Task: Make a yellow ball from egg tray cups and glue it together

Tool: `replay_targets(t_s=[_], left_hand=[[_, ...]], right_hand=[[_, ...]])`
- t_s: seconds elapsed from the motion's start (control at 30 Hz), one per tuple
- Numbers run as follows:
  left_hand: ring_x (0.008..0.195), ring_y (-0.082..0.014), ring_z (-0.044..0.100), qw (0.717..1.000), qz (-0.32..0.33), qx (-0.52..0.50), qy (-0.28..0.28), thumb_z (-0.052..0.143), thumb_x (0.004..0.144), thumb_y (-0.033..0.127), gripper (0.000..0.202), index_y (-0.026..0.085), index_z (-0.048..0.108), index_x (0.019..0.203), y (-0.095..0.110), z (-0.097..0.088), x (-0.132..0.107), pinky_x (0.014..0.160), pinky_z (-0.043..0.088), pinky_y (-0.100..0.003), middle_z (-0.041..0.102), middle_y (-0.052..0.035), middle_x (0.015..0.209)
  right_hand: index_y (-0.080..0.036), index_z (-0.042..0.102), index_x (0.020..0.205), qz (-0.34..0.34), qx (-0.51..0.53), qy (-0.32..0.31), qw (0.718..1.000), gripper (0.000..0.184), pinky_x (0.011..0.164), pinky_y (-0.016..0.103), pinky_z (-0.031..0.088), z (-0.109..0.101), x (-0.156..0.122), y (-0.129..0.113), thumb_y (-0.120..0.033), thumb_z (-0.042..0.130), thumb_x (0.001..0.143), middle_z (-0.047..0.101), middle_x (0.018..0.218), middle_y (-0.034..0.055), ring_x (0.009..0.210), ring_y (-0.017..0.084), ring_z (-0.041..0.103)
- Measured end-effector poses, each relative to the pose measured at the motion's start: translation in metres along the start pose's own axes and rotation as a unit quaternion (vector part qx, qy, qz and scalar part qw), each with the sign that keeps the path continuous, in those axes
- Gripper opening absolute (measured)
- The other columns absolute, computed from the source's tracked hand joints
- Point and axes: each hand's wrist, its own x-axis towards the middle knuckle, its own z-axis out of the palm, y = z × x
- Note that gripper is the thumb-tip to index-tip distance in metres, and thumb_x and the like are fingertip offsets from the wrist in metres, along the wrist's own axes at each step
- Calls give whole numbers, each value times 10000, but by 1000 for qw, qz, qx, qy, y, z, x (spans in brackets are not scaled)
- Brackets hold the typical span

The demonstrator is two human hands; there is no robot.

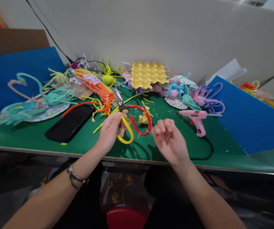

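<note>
Left hand gripping scissors above the green table, right hand hanging just beside them.

The left hand (110,130) is clasping the scissors (122,106) at the yellow handle loop, blades pointing away toward the orange pipe cleaners (98,89). The right hand (169,140) is hovering just right of the red loop, fingers curling inward; whether they are pinching anything cannot be told. A black phone (70,122) is lying left of the hands, a pink glue gun (196,119) right.
</note>
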Motion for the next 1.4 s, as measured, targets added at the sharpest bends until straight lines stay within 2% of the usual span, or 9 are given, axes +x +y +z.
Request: replay_targets(t_s=[0.1, 0.2, 0.43, 0.63, 0.77, 0.87, 1.03, 1.27, 1.4], left_hand=[[315, -51, 382, 1000, 8, -2, 3, 565, 751, 489, 327, 167, 527, 704, -2, 0, 0, 362, 271, -181, 451, 76, 375], [308, -53, 378, 1000, 7, -11, 19, 557, 755, 488, 325, 168, 525, 709, -3, -1, 2, 350, 266, -178, 459, 72, 377], [304, -52, 376, 997, 27, -27, 66, 595, 713, 523, 359, 171, 528, 698, -8, 1, 4, 324, 259, -172, 458, 73, 393], [317, -66, 397, 998, 41, 7, 37, 557, 749, 528, 355, 175, 529, 722, -10, 7, -4, 348, 294, -182, 447, 75, 380], [316, -66, 396, 998, 41, 7, 52, 561, 745, 526, 356, 173, 528, 709, -11, 4, -1, 345, 281, -177, 453, 71, 372], [306, -62, 375, 996, 31, -20, 81, 554, 767, 482, 321, 170, 536, 695, -10, 1, 4, 340, 270, -173, 455, 68, 361], [292, -59, 351, 988, 19, -74, 133, 514, 822, 364, 258, 164, 542, 662, -6, -3, 12, 343, 272, -165, 433, 69, 330], [278, -42, 354, 979, 17, -98, 178, 502, 831, 271, 246, 152, 550, 621, -4, -4, 16, 321, 251, -156, 474, 61, 377], [277, -41, 353, 979, 10, -92, 183, 514, 827, 270, 242, 153, 550, 619, -5, -4, 17, 317, 248, -152, 466, 67, 372]], right_hand=[[-204, 353, 565, 46, 62, -41, 996, 344, 460, 158, 386, -1, -2, -5, -335, 491, 851, 220, 477, -100, 367, 47, 191], [-196, 412, 589, 115, -21, -91, 989, 318, 362, 149, 208, -3, -4, -4, -382, 526, 820, 232, 491, -98, 401, 45, 154], [-180, 555, 912, 149, -228, -89, 958, 325, 492, 188, 306, 11, -6, 19, -292, 681, 634, 368, 608, -80, 536, 57, 327], [-158, 596, 640, 115, -249, -47, 961, 310, 486, 227, 269, 7, -4, 24, -464, 615, 681, 379, 529, -63, 496, 61, 307], [-184, 630, 615, 56, -231, -14, 971, 324, 513, 235, 293, -3, -1, 19, -484, 591, 729, 477, 583, -28, 530, 79, 370], [-208, 621, 576, -11, -188, 46, 981, 284, 704, 254, 366, -8, 1, 14, -461, 634, 705, 565, 832, 14, 818, 130, 494], [-224, 553, 590, 64, -73, 113, 989, 276, 835, 289, 383, -14, 6, 8, -441, 590, 756, 527, 1171, -37, 1086, 152, 452], [-260, 674, 765, 67, 4, -20, 998, 148, 716, 183, 454, -11, -2, -2, -378, 590, 791, 601, 870, -41, 711, 51, 533], [-178, 680, 843, 93, -213, -274, 933, 277, 707, 206, 443, 4, -17, -14, -267, 423, 897, 566, 866, 20, 735, 74, 527]])
